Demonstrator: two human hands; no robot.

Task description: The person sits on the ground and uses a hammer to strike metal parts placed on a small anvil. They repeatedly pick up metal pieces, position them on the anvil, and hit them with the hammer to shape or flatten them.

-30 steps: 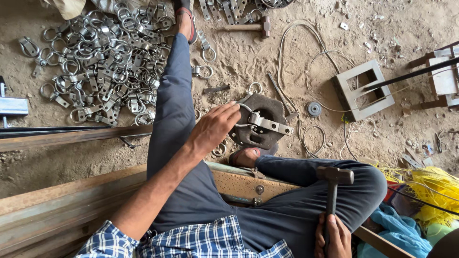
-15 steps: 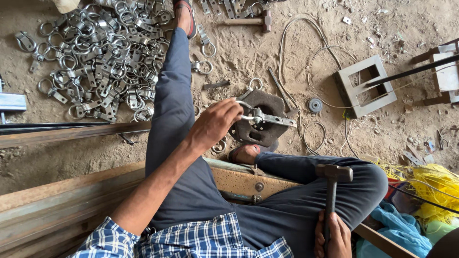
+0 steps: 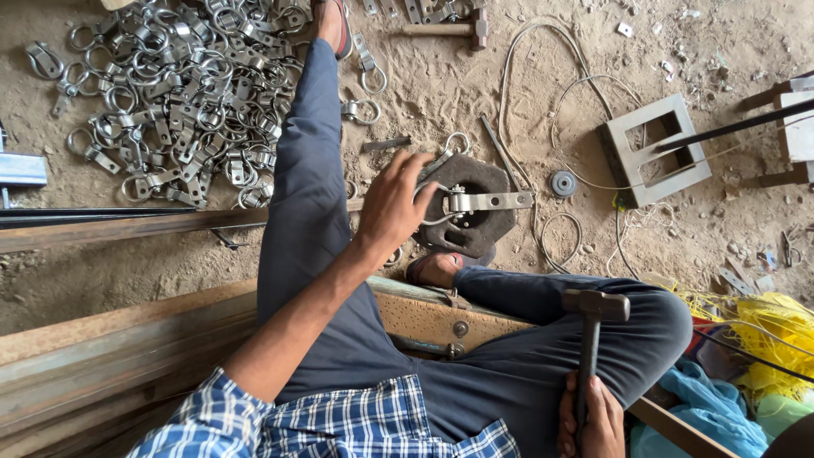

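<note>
Left hand (image 3: 392, 203) steadies the clamp (image 3: 475, 202) on the anvil (image 3: 475, 222), fingers loose; right hand (image 3: 593, 420) grips the hammer (image 3: 593, 339). A misjudged blow could hit fingers or kick the clamp off

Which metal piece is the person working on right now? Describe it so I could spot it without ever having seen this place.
Start at the dark, roughly hexagonal block on the sandy ground between the person's legs. On top lies a shiny metal strap with a ring, right beside the left hand. Unlike the heap of similar fittings beyond the outstretched leg, it lies alone on the block.
</note>
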